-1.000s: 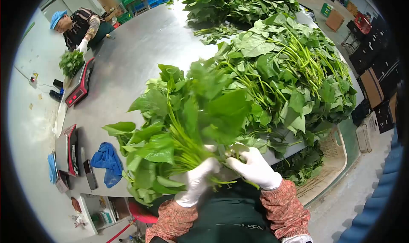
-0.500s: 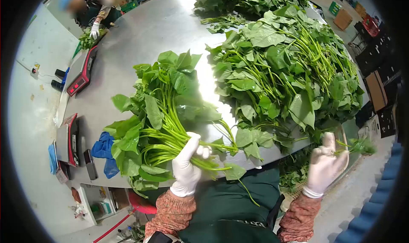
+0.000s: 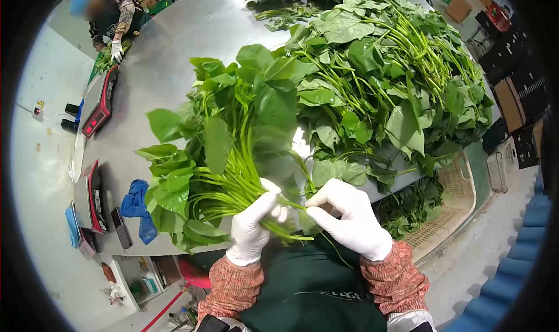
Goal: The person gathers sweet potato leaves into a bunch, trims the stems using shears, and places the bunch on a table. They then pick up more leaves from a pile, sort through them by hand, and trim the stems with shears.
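My gloved left hand [image 3: 248,232] is wrapped round the stems of a bunch of leafy greens [image 3: 230,177], which look like sweet potato leaves. The bunch's leaves fan out up and to the left, over the metal table. Close beside it, my gloved right hand [image 3: 354,220] pinches the end of a green stem [image 3: 293,204] between thumb and forefinger. One thin stem hangs down in front of the dark green apron [image 3: 308,285]. A big heap of the same greens [image 3: 387,81] lies on the table to the right of the bunch.
Below the table edge at right stands a cream crate [image 3: 451,201] with loose greens inside. Two red scales [image 3: 103,102], a blue cloth [image 3: 137,207] and a dark slim object [image 3: 121,227] are at left. A co-worker [image 3: 119,14] handles greens at the far left.
My right hand has come left from above the crate, where a leafy sprig was beside it, and now pinches a stem at the bunch. My left hand keeps its hold.
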Demonstrator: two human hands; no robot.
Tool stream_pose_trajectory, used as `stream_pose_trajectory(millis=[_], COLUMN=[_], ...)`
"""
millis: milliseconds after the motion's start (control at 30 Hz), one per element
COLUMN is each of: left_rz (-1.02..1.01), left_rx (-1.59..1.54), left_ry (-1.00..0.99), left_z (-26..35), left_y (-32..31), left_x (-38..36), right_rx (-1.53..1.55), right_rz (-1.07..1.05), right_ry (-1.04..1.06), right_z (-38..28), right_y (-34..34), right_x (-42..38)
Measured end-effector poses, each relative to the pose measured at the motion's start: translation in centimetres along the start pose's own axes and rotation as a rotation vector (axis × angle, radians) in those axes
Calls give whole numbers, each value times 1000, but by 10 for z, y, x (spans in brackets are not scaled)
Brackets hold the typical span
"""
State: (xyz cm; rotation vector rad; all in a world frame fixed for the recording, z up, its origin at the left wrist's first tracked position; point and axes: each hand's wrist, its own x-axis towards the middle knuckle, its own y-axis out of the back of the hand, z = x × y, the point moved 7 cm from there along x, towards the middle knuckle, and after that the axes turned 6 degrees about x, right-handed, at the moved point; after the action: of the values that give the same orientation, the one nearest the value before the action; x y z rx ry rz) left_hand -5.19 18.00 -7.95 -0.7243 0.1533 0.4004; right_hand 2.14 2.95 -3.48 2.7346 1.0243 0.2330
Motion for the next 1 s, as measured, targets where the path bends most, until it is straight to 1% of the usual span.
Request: stream_pose_trajectory(millis=[33, 133, 167, 233, 300, 333, 400, 467, 500, 600, 633, 733, 767, 867, 967, 1000], left_rz=[-1, -32, -52, -106, -103, -103, -93, -60, -31, -26, -51, -94, -75, -97, -77, -90], left_rx=[-8, -66, -92, -173, -159, -152, -87, -12, 44, 120, 139, 123, 156, 197, 147, 123], left_ry=[10, 69, 94, 112, 129, 136, 151, 164, 186, 204, 201, 268, 280, 306, 339, 326], left_z=[-2, -7, -10, -14, -17, -17, -15, -11, -10, -13, -15, -19, -17, -19, -24, -24], left_y=[2, 5, 5, 5, 2, 0, -3, -7, -5, -3, -2, -5, -7, -8, -12, -13], left_x=[0, 0, 1, 3, 3, 3, 2, 1, 1, -1, 0, -2, -3, -3, -4, -3], right_rx=[4, 112, 103, 207, 365, 473, 293, 231, 165, 172, 199, 208, 203, 330, 550, 496], right_rz=[7, -75, -101, -31, 53, 88, 10, -100, -100, -98, -108, -225, -255, -342, -318, -299], right_ry=[28, -48, 47, -46, -131, -240, -140, -34, -27, 1, -65, -122, -37, -193, -287, -266], right_z=[-2, 4, 5, 14, 26, 33, 26, 3, 3, 6, 8, 7, 7, 16, 28, 29], right_y=[-1, -6, -7, -4, 0, 0, -5, -13, -17, -17, -18, -15, -15, -16, -22, -22], right_x=[0, -4, -4, -3, -1, -1, 5, 9, 10, 11, 9, 11, 13, 11, 5, 5])
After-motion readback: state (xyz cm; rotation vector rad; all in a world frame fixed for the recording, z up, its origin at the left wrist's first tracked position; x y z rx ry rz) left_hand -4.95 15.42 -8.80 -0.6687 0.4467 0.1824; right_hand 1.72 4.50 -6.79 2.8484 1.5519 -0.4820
